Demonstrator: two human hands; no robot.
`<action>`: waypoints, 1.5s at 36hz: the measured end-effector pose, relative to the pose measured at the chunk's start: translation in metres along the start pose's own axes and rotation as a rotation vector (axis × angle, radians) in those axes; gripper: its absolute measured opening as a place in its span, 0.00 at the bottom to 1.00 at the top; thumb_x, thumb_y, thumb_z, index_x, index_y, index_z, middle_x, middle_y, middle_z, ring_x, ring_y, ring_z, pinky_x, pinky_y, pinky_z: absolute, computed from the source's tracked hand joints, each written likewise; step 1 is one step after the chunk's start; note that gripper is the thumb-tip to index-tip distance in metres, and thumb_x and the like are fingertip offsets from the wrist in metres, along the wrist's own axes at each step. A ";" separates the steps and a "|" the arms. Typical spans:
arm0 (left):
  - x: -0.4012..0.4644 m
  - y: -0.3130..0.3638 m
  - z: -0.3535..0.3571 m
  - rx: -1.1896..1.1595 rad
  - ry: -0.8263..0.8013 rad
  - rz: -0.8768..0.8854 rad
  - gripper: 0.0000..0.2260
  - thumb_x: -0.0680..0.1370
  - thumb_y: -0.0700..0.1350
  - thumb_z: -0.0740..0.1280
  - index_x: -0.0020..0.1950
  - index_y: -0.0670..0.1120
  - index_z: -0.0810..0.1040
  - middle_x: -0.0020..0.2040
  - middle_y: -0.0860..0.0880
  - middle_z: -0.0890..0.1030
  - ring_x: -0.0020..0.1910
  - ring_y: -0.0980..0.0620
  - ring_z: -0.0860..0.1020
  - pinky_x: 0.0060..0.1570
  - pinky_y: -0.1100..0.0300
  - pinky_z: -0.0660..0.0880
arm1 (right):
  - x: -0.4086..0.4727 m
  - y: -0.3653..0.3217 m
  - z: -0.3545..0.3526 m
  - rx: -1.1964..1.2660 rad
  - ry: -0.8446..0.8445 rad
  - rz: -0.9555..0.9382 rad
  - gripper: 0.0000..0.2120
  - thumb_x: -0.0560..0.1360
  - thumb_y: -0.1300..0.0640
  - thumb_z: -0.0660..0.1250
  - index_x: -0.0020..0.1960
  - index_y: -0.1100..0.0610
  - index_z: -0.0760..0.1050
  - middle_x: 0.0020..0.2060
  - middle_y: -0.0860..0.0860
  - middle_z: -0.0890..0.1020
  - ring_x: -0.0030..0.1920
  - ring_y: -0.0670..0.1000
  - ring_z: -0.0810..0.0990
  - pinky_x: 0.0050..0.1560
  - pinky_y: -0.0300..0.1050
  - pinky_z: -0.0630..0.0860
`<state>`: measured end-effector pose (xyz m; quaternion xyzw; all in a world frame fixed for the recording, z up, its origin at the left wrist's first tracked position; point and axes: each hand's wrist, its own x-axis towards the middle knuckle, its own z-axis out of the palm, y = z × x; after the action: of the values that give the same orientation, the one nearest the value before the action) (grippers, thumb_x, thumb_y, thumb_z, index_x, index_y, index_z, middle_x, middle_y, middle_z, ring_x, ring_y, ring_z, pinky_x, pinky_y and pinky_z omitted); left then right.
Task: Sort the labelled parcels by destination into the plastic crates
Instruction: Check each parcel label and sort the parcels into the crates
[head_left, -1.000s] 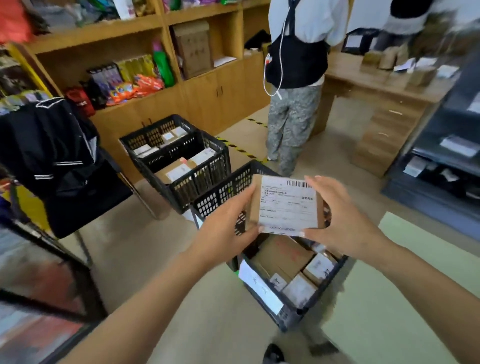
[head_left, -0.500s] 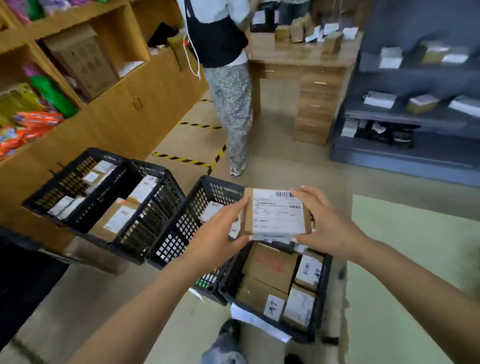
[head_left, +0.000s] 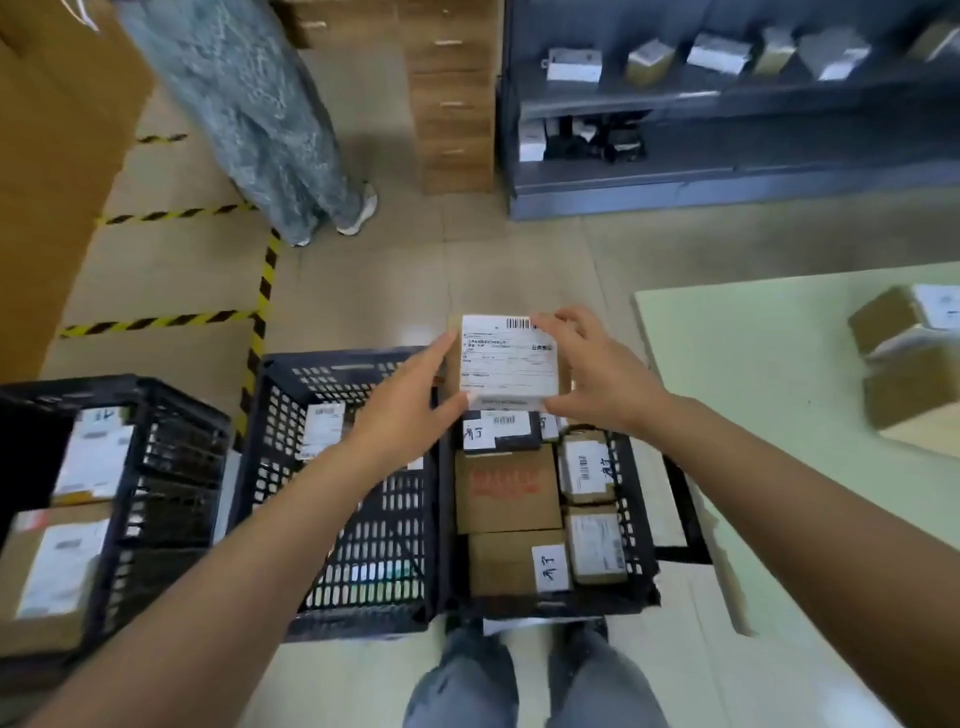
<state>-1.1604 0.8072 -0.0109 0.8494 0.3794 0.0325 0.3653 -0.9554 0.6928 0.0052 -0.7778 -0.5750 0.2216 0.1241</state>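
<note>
I hold a small cardboard parcel with a white shipping label (head_left: 508, 361) between both hands, above the far end of the right crate. My left hand (head_left: 402, 397) grips its left edge; my right hand (head_left: 592, 371) grips its right edge and top corner. Three black plastic crates stand side by side on the floor below. The right crate (head_left: 641, 525) is packed with several labelled boxes. The middle crate (head_left: 363, 540) holds one labelled parcel at its far left. The left crate (head_left: 171, 467) holds labelled boxes too.
A pale green table (head_left: 779, 395) at the right carries more cardboard parcels (head_left: 909, 364). Another person's legs (head_left: 270, 119) stand ahead on the floor beside yellow-black hazard tape (head_left: 260, 312). A dark shelf unit (head_left: 727, 130) with parcels lines the back right. My own legs show at the bottom.
My view has tilted down and turned right, so the crates now lie directly below. Both hands still hold the same parcel, label up, over the right crate.
</note>
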 end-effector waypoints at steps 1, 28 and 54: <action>0.006 -0.006 0.005 -0.003 -0.014 0.004 0.34 0.78 0.52 0.67 0.78 0.59 0.52 0.72 0.56 0.69 0.66 0.54 0.73 0.60 0.54 0.74 | 0.002 0.003 0.010 0.003 0.001 0.021 0.44 0.69 0.52 0.74 0.77 0.49 0.53 0.75 0.52 0.55 0.62 0.55 0.73 0.56 0.43 0.71; 0.047 -0.169 0.254 0.163 -0.252 -0.139 0.31 0.80 0.47 0.64 0.79 0.44 0.54 0.79 0.44 0.53 0.76 0.46 0.52 0.74 0.53 0.54 | 0.043 0.136 0.318 -0.035 -0.276 0.134 0.44 0.72 0.55 0.73 0.78 0.49 0.48 0.78 0.52 0.47 0.71 0.57 0.65 0.62 0.52 0.75; 0.072 -0.167 0.277 0.357 -0.276 -0.131 0.29 0.81 0.52 0.61 0.78 0.47 0.55 0.78 0.46 0.57 0.76 0.47 0.54 0.74 0.52 0.51 | 0.063 0.161 0.344 -0.013 -0.271 0.094 0.43 0.72 0.54 0.73 0.78 0.51 0.51 0.76 0.53 0.49 0.70 0.57 0.65 0.58 0.53 0.77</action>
<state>-1.1205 0.7649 -0.3367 0.8705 0.3799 -0.1753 0.2591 -0.9721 0.6820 -0.3793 -0.7675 -0.5508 0.3265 0.0298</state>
